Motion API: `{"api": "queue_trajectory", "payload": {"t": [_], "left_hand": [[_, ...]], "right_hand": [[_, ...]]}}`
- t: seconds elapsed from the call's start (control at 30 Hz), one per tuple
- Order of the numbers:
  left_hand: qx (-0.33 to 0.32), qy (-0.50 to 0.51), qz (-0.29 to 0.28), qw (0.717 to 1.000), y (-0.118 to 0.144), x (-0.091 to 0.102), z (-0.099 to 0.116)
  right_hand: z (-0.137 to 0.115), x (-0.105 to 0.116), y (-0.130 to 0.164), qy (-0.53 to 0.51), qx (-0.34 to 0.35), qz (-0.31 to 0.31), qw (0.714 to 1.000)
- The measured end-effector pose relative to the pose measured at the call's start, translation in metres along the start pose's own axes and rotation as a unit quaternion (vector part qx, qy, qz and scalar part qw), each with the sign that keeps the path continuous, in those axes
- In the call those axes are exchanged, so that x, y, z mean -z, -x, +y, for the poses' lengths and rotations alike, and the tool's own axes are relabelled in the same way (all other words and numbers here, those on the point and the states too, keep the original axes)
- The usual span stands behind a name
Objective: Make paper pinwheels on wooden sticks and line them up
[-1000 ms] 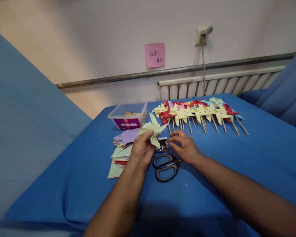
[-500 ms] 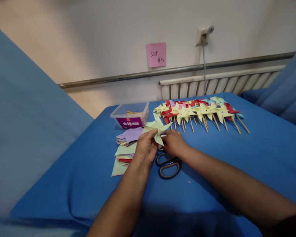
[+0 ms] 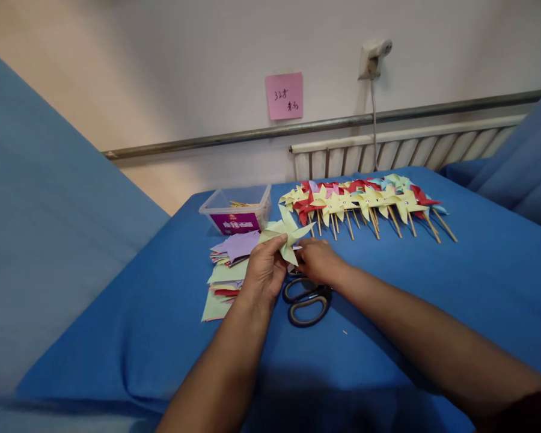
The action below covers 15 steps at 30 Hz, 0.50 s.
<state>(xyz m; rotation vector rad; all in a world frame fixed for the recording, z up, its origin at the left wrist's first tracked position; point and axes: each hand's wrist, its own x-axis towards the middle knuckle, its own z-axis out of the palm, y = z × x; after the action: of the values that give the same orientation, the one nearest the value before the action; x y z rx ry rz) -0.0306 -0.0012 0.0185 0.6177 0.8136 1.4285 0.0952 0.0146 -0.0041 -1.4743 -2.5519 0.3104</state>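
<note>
A pale green paper pinwheel (image 3: 289,233) is pinched in my left hand (image 3: 267,264), with the thumb across its folded vanes. Close on its right is my right hand (image 3: 318,260), its fingers bent down by a small white object whose kind I cannot make out. Those fingertips are partly hidden, so whether they grip anything does not show. Black-handled scissors (image 3: 307,310) lie just below the right hand, their blades covered by the hands. Cut colored paper (image 3: 238,245), with a lilac sheet on top, is stacked left of my left hand.
Finished pinwheels (image 3: 369,204) on wooden sticks lie in a row at the back right. Behind the paper stands a clear plastic box (image 3: 235,210) with sticks and a purple label. A blue cloth (image 3: 410,325) covers the table; a radiator (image 3: 415,147) runs along the wall.
Both hands keep nearly the same pose around the pale green pinwheel. The whole view has shifted very slightly; nothing was visibly picked up or released.
</note>
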Motion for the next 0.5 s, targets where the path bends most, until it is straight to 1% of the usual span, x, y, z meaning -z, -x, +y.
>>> {"api": "queue_trajectory", "payload": {"t": [0.23, 0.33, 0.4, 0.5], "left_hand": [[0.008, -0.013, 0.001, 1.000, 0.0011, 0.0002, -0.0008], [0.010, -0.015, -0.003, 1.000, 0.0015, 0.0004, -0.0006], [0.008, -0.015, -0.006, 1.000, 0.0014, 0.0007, -0.0005], [0.008, -0.015, -0.011, 1.000, 0.0012, 0.0014, -0.0006]], "right_hand": [[-0.0038, -0.0081, 0.0006, 0.035, 0.024, 0.031, 0.999], [-0.0017, -0.0080, 0.0015, 0.035, 0.030, 0.043, 0.998], [0.0013, -0.0056, 0.0011, 0.020, 0.036, 0.037, 0.998], [0.0056, -0.0012, -0.0007, -0.007, 0.032, 0.011, 0.999]]}}
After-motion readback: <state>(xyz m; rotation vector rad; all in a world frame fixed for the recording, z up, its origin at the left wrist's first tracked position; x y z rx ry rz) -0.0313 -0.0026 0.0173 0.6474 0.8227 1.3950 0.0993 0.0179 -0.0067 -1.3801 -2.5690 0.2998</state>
